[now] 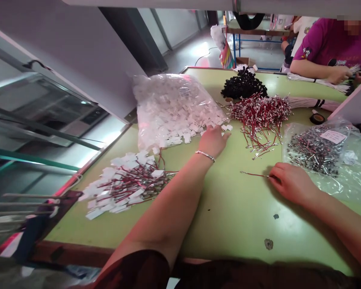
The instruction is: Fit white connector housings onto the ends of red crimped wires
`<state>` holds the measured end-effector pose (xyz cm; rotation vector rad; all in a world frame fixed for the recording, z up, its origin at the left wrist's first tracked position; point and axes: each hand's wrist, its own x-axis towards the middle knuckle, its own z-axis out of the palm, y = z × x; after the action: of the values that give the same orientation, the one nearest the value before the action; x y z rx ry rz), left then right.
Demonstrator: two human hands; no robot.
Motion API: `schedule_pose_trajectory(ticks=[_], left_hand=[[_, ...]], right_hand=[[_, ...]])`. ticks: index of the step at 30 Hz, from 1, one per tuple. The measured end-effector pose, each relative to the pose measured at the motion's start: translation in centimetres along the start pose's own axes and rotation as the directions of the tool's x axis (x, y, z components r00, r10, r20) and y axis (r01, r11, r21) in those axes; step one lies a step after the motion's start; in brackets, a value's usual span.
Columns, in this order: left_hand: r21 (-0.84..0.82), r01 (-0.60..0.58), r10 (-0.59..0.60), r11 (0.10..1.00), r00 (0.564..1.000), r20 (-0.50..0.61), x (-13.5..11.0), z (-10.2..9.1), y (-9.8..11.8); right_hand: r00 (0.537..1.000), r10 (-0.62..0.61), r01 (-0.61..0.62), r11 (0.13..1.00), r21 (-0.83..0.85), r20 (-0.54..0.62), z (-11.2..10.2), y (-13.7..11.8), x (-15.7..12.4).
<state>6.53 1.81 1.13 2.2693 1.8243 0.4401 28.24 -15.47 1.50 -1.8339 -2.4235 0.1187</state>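
Observation:
My left hand (pixel 213 141), a bracelet (pixel 205 155) on its wrist, reaches to the near right edge of a pile of small white plastic pieces (pixel 180 130) spilling from a clear plastic bag (pixel 156 90). Its thumb stands apart from the fingers, whose tips are partly hidden; no held piece shows. My right hand (pixel 291 182) is closed on a short red wire (pixel 255 174), which sticks out to the left with a metal terminal at its end. Behind it lies a heap of similar red wires (pixel 260 114). Left of my forearm, red wires with white pieces (pixel 129 180) form another pile.
A bag of metal parts (pixel 317 148) lies at the right, near a roll of black tape (pixel 317 117). Black pieces (pixel 244 84) are heaped at the back. Across the green table (pixel 228 224), a person in a purple shirt (pixel 325 46) handles pale wires (pixel 319 80).

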Motion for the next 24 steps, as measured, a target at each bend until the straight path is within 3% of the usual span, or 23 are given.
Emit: schedule_pose_trajectory(ticks=[2,7,11,13,16,18,20,24], left_hand=[[-0.003,-0.035,0.035,0.999,0.999,0.023,0.6,1.0,-0.8],[-0.100,-0.038,0.040,0.994,0.999,0.015,0.9,1.3,-1.0],[-0.406,0.031,0.007,0.913,0.996,0.092,0.0,-0.1,0.1],[-0.621,0.110,0.014,0.776,0.981,0.191,-0.9,-0.7,1.5],[-0.837,0.273,0.059,0.475,0.939,0.340,-3.0,-1.1,3.9],[-0.870,0.411,0.109,0.273,0.885,0.452,-4.5,-0.8,5.2],[-0.838,0.530,0.127,0.129,0.830,0.544,-5.9,-0.2,5.8],[-0.801,0.598,0.098,-0.036,0.799,0.593,-7.2,1.1,5.5]], right_hand=[[1.000,-0.002,0.002,0.998,-0.068,0.000,-0.4,-0.9,0.2],[0.999,-0.040,0.041,0.998,0.057,-0.031,0.9,-3.2,1.7],[0.998,-0.016,0.017,1.000,0.005,-0.062,2.6,-4.1,2.3],[0.995,-0.015,0.025,0.994,0.103,-0.095,2.4,-3.9,2.2],[0.984,0.103,-0.038,0.915,0.402,-0.143,0.8,-2.6,1.7],[0.966,0.220,-0.112,0.831,0.545,-0.137,-0.3,-1.4,1.4],[0.942,0.305,-0.167,0.782,0.601,-0.136,-0.9,-0.2,1.1],[0.939,0.283,-0.126,0.812,0.571,-0.195,-0.6,0.9,0.7]])
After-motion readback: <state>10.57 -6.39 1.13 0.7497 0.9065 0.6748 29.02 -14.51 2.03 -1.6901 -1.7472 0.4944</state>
